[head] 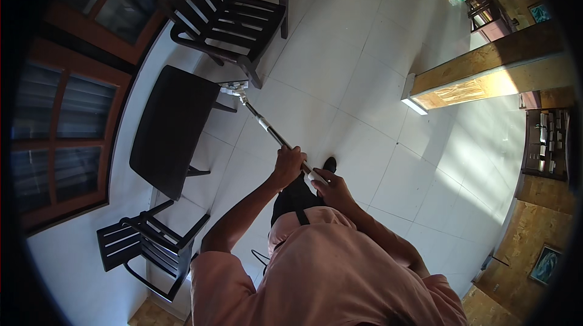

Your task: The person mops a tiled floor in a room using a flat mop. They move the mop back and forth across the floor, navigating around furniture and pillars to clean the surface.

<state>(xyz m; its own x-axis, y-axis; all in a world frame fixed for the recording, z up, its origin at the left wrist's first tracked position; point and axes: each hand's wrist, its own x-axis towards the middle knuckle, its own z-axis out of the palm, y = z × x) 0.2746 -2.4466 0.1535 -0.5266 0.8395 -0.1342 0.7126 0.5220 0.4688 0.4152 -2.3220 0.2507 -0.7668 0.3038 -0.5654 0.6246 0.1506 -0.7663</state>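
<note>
A long mop pole (pixel 272 131), metal with white joints, slants from my waist up and left across the floor. My left hand (pixel 289 165) grips its shaft midway down. Lower on it, my right hand (pixel 334 185) is closed around the pole near the white end grip. At the far end, the flat mop head (pixel 234 85) rests on the tiles between a dark table and the front leg of a slatted wooden armchair. Part of the head may be hidden by the table's corner.
The dark wooden table (pixel 175 130) stands along the window wall at left. Beyond it is the armchair (pixel 241 21); another slatted chair (pixel 155 246) stands nearer me. A square pillar (pixel 464 87) rises from the white tiled floor (pixel 364 112). Bookshelves (pixel 546 141) line the right wall.
</note>
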